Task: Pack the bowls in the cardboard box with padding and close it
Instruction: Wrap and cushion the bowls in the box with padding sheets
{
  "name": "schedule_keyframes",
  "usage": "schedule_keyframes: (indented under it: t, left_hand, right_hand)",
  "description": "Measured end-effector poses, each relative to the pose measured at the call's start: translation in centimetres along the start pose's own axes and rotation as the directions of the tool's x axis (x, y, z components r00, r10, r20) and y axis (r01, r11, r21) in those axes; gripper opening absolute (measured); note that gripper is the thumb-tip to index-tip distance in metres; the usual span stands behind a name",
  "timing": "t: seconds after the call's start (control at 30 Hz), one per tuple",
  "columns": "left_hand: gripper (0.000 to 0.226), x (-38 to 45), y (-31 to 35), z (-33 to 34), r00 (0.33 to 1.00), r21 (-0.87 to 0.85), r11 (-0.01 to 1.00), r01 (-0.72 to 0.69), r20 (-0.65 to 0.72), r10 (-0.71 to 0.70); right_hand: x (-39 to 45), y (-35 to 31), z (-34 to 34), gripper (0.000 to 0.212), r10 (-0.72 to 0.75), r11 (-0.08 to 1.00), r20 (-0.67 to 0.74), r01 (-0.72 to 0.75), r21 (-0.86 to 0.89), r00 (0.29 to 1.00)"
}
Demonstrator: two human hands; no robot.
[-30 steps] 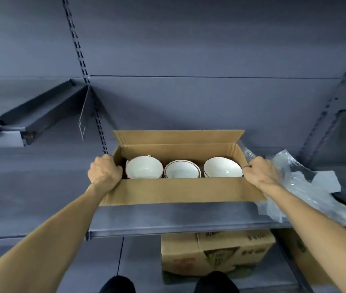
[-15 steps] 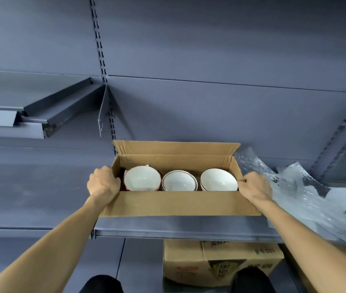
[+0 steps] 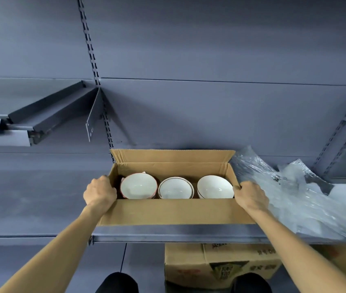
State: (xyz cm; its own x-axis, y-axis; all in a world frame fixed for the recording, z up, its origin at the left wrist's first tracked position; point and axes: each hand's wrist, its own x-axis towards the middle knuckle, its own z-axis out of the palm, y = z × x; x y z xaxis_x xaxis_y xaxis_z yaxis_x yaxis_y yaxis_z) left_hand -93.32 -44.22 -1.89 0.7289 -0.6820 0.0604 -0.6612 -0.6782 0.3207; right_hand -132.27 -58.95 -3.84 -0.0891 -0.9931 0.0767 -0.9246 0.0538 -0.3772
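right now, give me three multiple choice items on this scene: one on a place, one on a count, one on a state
1. Where does the clear plastic wrap lie?
A. right of the cardboard box
B. inside it
C. on the floor

2. How many bowls show in the box?
A. two
B. three
C. five

3. The box's top is
A. taped shut
B. folded closed
C. open

Answers:
1 A: it is heaped on the shelf past the right hand.
2 B: left bowl, middle bowl, right bowl.
3 C: the rear flap stands up while the left hand grips an end.
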Motion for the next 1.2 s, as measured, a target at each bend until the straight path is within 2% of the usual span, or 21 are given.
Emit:
schedule_keyframes:
  t: [0.13, 0.5, 0.6, 0.7, 0.77, 0.87, 0.9, 0.97, 1.07, 1.1, 1.2]
  left_hand:
    - [0.021, 0.1, -0.4, 0.6, 1.0, -0.026, 1.0, 0.006, -0.022, -0.007]
    - [0.024, 0.6, 0.9, 0.7, 0.994, -0.012, 0.995, 0.103, 0.023, -0.103]
    - [0.025, 0.7, 0.9, 0.7, 0.991, -0.015, 0.992, 0.127, 0.048, -0.126]
    - [0.027, 0.1, 1.7, 0.3, 0.998, 0.217, 0.974, 0.065, 0.005, -0.068]
    - [0.027, -0.1, 2.9, -0.2, 0.987, 0.348, 0.936, -0.049, -0.127, 0.099]
    - [0.021, -0.6, 6.1, -0.1, 0.89, 0.229, 0.906, -0.355, -0.212, 0.403]
    - [0.022, -1.0, 7.5, 0.2, 0.848, 0.172, 0.873, -0.456, -0.214, 0.485]
    - [0.028, -2.0, 11.0, 1.0, 0.75, 0.077, 0.777, -0.624, -0.218, 0.624]
    - [0.031, -4.1, 16.2, 2.2, 0.632, -0.031, 0.639, -0.768, -0.193, 0.75]
    - [0.03, -4.7, 17.7, 2.5, 0.596, -0.049, 0.599, -0.799, -0.184, 0.781]
    - [0.027, -6.4, 22.4, 3.1, 0.492, -0.09, 0.483, -0.871, -0.172, 0.854]
  right_hand:
    - [-0.1, -0.2, 0.1, 0.028, -0.051, 0.996, -0.03, 0.048, -0.08, 0.998]
    - [1.2, -0.6, -0.4, 0.015, -0.142, 0.971, 0.04, 0.147, -0.188, 0.989]
    - [1.3, -0.9, -0.8, 0.018, -0.152, 0.965, 0.052, 0.159, -0.209, 0.987]
    - [1.2, -0.6, -1.0, 0.024, -0.16, 0.962, 0.053, 0.168, -0.216, 0.986]
    - [1.1, -0.3, -1.2, 0.038, -0.164, 0.964, 0.038, 0.169, -0.206, 0.986]
    - [0.7, 0.6, -2.2, 0.064, -0.117, 0.981, -0.026, 0.111, -0.162, 0.993]
    - [0.6, 1.2, -2.8, 0.066, -0.095, 0.987, -0.055, 0.087, -0.139, 0.994]
    - [0.7, 2.7, -4.1, 0.057, -0.063, 0.993, -0.097, 0.052, -0.107, 0.993]
    - [1.6, 5.9, -6.4, 0.024, 0.028, 0.993, -0.145, -0.045, -0.113, 0.989]
    - [2.0, 7.0, -7.0, 0.02, 0.069, 0.991, -0.156, -0.087, -0.106, 0.985]
    - [2.1, 10.2, -7.6, 0.039, 0.205, 0.974, -0.123, -0.215, -0.073, 0.971]
